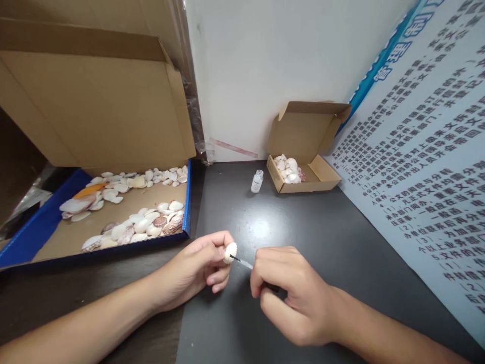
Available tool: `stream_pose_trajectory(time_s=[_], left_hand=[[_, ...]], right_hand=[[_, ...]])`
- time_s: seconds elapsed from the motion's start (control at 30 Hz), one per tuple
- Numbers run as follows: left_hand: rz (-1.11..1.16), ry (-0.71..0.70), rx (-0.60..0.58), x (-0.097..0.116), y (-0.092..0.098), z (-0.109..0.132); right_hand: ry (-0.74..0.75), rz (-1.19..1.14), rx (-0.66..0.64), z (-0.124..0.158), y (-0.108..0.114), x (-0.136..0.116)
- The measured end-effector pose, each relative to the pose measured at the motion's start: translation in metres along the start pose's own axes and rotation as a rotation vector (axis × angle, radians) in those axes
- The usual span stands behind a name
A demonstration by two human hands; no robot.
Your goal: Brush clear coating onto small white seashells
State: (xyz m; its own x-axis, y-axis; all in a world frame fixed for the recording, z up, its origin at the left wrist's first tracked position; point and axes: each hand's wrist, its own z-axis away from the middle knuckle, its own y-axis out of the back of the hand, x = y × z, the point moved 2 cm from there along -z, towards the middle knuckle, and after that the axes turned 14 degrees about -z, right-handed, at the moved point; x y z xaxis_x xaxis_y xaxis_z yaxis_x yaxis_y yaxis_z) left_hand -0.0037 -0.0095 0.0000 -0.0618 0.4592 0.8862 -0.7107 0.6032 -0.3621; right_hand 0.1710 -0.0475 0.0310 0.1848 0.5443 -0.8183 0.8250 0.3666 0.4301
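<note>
Over the dark worktop point(223, 202), the left hand point(204, 260) pinches a small white shell point(231, 251), and the right hand point(293, 293) grips a thin brush point(244, 263), its dark end at the shell. Beyond them I notice a glass bottle point(256, 182) near an open cardboard box point(322, 185).

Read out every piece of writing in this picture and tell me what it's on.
"管理": heading on the printed sheet; the characters after it are unclear or cut off.
"(1)", "(2)", "(3)": item numbers on the same sheet; much of its body text is too blurred to read surely.
Small bottle: label too small to read.
</note>
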Motion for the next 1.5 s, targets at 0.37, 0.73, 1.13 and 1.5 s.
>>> stream_pose_trajectory(time_s=[0.37,0.73,1.13,1.5], left_hand=[[0.011,-0.003,-0.01,0.0001,0.0003,-0.0001],[-0.005,-0.005,0.002,0.0012,-0.0017,0.0001],[-0.024,0.006,0.007,0.0008,-0.0012,0.0012],[-0.022,0.009,0.008,0.0023,-0.0024,-0.0002]], right_hand=[[0.015,-0.022,-0.007,0.0013,-0.0004,-0.0002],[-0.129,0.016,-0.076,-0.0001,-0.0018,0.0042],[-0.054,0.003,-0.016,0.0003,0.0012,-0.0009],[-0.066,0.023,-0.045,-0.0002,0.0015,-0.001]])
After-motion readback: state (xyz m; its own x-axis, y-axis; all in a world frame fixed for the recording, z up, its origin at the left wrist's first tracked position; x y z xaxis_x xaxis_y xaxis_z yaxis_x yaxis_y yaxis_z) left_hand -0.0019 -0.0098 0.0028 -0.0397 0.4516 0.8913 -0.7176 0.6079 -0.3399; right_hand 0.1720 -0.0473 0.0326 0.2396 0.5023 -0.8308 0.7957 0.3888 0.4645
